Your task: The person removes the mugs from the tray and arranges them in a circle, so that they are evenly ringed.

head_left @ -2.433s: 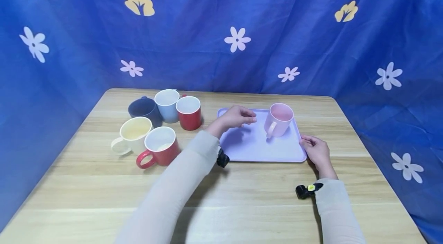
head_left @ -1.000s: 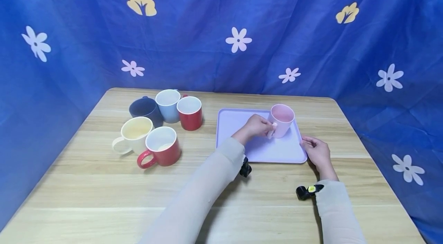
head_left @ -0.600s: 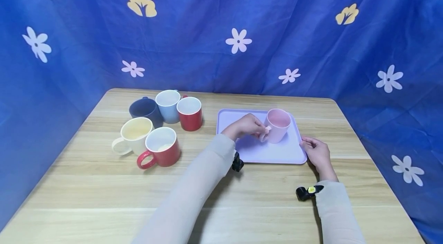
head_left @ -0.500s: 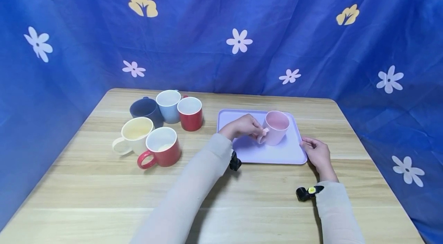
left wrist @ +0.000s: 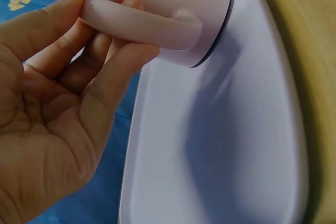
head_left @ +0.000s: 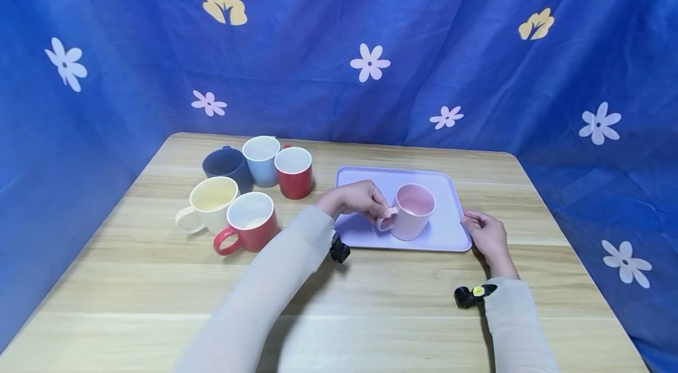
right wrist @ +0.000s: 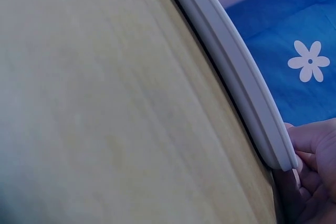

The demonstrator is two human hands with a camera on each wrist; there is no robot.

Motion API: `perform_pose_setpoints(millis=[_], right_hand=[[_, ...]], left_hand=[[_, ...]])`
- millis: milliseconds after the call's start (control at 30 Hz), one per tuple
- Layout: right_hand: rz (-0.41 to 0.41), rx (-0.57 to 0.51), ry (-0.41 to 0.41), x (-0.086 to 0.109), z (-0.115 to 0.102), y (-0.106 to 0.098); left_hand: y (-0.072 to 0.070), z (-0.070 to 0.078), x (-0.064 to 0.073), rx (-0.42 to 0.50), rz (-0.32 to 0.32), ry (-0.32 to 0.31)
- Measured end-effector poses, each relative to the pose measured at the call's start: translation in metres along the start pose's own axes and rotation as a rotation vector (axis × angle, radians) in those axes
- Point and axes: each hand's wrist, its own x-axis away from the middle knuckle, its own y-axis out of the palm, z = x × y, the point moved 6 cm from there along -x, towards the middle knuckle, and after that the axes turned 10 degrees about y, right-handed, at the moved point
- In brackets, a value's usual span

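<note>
A pink mug (head_left: 412, 225) stands upright over the front middle part of a lilac tray (head_left: 445, 208). My left hand (head_left: 360, 197) pinches the mug's handle (left wrist: 142, 24) between thumb and fingers, coming from the left. Whether the mug's base touches the tray or is just off it, I cannot tell. At the tray's right side, near the front corner, my right hand (head_left: 488, 237) grips the rim; in the right wrist view the thumb and curled fingers lie about the tray edge (right wrist: 236, 72), partly cut off by the frame.
Left of the tray stand a front red mug (head_left: 262, 235), a cream mug (head_left: 209, 217), a navy mug (head_left: 238, 172), a light blue mug (head_left: 263, 172) and a back red mug (head_left: 295, 183). The wooden table (head_left: 392, 302) meets a blue flowered curtain (head_left: 296, 79) behind.
My left hand has taken hold of the pink mug's handle and moved the mug from the tray's right back part leftward and toward the front. My right hand stays at the rim.
</note>
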Motion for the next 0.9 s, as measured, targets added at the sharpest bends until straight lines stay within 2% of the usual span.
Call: perform_pose_setpoints(millis=[167, 333, 433, 633, 800, 900], right_hand=[[0.001, 0.004, -0.001, 0.000, 0.001, -0.001], [-0.005, 0.010, 0.009, -0.001, 0.001, -0.001], [-0.008, 0.015, 0.010, -0.001, 0.000, -0.001], [-0.006, 0.010, 0.015, 0.000, 0.000, -0.002], [0.001, 0.024, 0.016, 0.000, 0.000, -0.001], [-0.003, 0.029, 0.012, 0.000, 0.001, 0.000]], left_hand=[[0.000, 0.002, 0.013, 0.020, 0.028, 0.007], [-0.002, 0.008, 0.032, 0.072, 0.064, 0.028], [-0.006, 0.010, 0.045, 0.062, 0.091, 0.035], [-0.017, 0.013, 0.072, -0.017, 0.169, 0.021], [-0.022, 0.012, 0.095, -0.018, 0.236, 0.018], [-0.023, 0.013, 0.111, -0.017, 0.287, 0.037]])
